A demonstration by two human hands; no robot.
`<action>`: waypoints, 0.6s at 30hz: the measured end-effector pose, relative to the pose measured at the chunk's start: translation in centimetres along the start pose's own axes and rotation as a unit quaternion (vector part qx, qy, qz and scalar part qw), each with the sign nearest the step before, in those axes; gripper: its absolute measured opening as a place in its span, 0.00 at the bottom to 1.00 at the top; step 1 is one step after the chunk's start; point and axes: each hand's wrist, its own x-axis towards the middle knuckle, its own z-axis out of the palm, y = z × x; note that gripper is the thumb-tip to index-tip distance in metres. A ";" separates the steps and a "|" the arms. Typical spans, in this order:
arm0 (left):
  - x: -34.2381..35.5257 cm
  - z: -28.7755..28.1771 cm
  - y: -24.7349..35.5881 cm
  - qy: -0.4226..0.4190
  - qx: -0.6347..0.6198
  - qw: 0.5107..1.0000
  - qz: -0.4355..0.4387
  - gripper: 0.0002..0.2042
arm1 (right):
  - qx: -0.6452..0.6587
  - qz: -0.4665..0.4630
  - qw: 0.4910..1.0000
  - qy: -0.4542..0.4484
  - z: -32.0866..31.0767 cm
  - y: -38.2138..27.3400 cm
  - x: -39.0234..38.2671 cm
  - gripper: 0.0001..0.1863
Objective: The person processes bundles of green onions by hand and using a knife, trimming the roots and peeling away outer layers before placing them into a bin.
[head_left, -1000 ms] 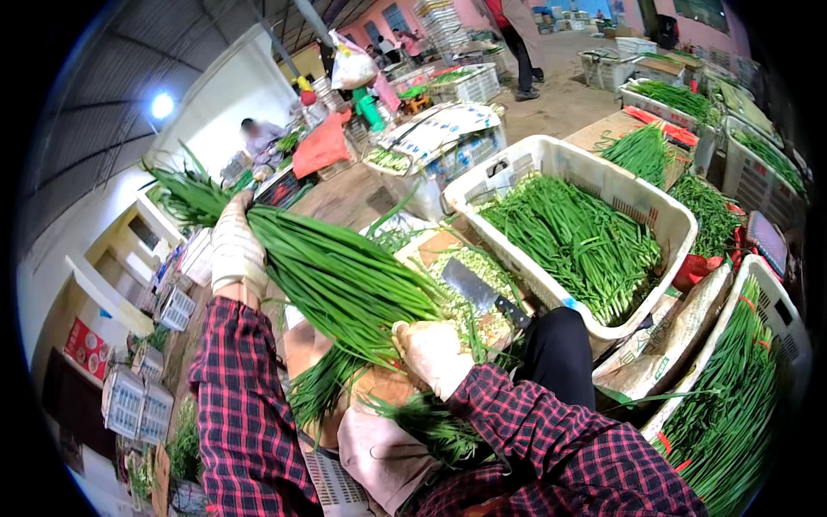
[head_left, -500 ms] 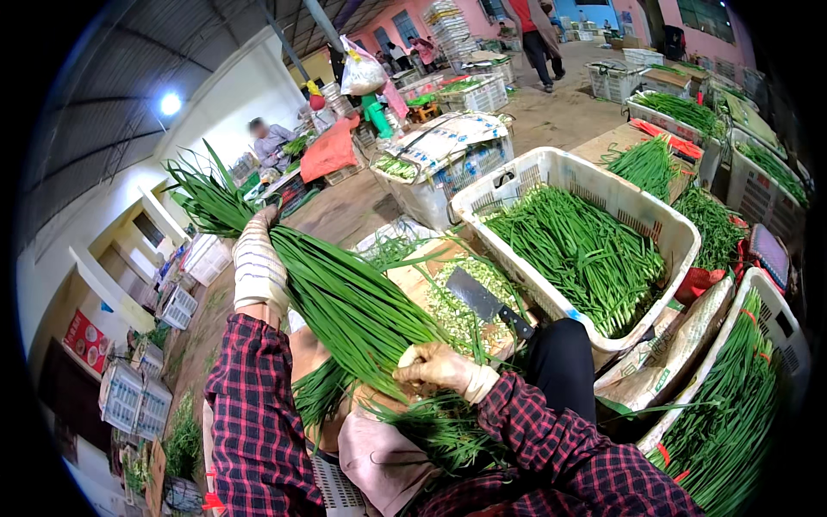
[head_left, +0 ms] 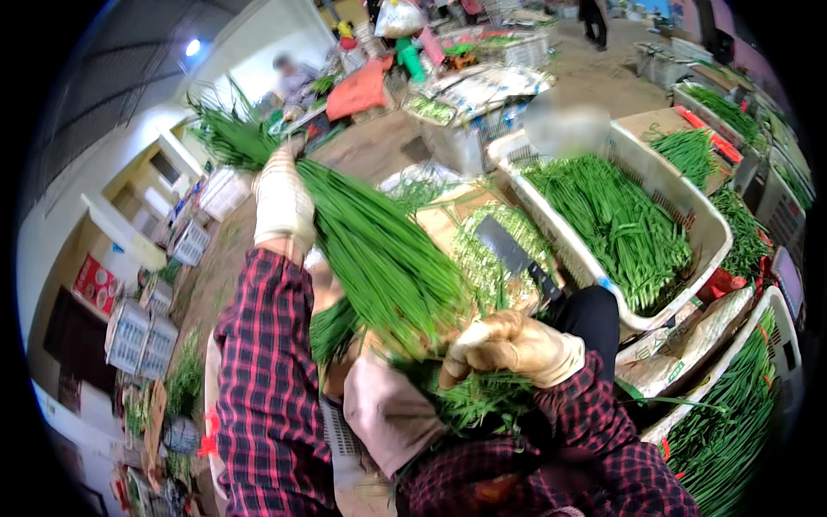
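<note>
We see the left hand (head_left: 282, 202), in a pale work glove, raised out ahead and closed around the upper part of a long bundle of green chives (head_left: 379, 254), just below where the loose tips fan out toward the far left. The bundle slants down from that grip to the lower middle of the view, where the right hand (head_left: 508, 346), in a yellowish glove, is curled with its fingers closed at the cut ends; some short green stalks spread out beneath that hand over the lap. Both forearms wear red and dark plaid sleeves (head_left: 267, 379). Just beyond the bundle lies a cutting board (head_left: 448, 228) strewn with pale green trimmings, and a cleaver (head_left: 515, 257) with a broad dark blade rests on it, its handle pointing toward the person's dark trouser knee (head_left: 594, 319). To the right of the board stands a white plastic crate (head_left: 663, 185) heaped with more green stalks. Farther right, other crates and cardboard boxes hold similar greens, and one long white crate (head_left: 775, 362) at the lower right is filled with them lengthwise. Beyond these we see a concrete floor (head_left: 603, 65) with more bins, bags and people in the distance, too small to describe.
</note>
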 end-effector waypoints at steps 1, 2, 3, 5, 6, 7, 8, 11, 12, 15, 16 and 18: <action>0.2 0.8 -0.3 -0.006 -0.033 0.999 -0.010 0.13 | -0.236 0.136 0.956 0.110 -0.9 1.0 -0.2 0.17; 0.9 -0.3 0.0 -0.003 -0.014 0.999 -0.036 0.14 | -0.484 0.201 0.838 0.156 -0.4 2.2 0.4 0.20; 1.8 -1.0 0.2 -0.007 -0.001 0.998 -0.063 0.15 | -0.698 0.241 0.647 0.191 0.4 3.1 0.9 0.25; 3.9 -1.8 -1.1 -0.066 0.339 0.904 0.252 0.11 | -0.565 0.011 0.754 0.334 0.1 4.7 1.1 0.38; 1.8 0.4 0.6 -0.065 0.193 0.978 0.042 0.09 | -0.627 -0.002 0.711 0.318 -0.1 4.3 2.4 0.48; 0.6 1.4 0.6 -0.009 0.067 0.996 -0.063 0.10 | -0.611 -0.003 0.715 0.340 0.1 4.0 3.9 0.49; 1.0 0.1 0.7 -0.040 0.306 0.929 0.204 0.11 | -0.668 -0.069 0.661 0.334 -0.5 4.9 5.7 0.49; 0.7 -0.2 1.4 -0.108 0.504 0.762 0.391 0.15 | -0.625 0.032 0.707 0.330 -2.9 5.4 9.7 0.48; 0.5 0.3 1.5 -0.159 0.396 0.829 0.362 0.14 | -0.590 0.016 0.745 0.311 -4.5 4.9 9.6 0.41; -0.8 0.9 4.3 -0.232 0.102 0.963 0.089 0.13 | -0.517 0.079 0.818 0.239 -5.6 1.0 9.6 0.24; -1.6 2.0 4.4 -0.167 0.050 0.984 0.033 0.15 | -0.439 0.035 0.869 0.227 -5.5 0.1 9.1 0.20; -2.7 1.9 4.9 -0.184 0.055 0.981 0.031 0.15 | -0.363 0.050 0.916 0.160 -8.2 1.0 9.1 0.20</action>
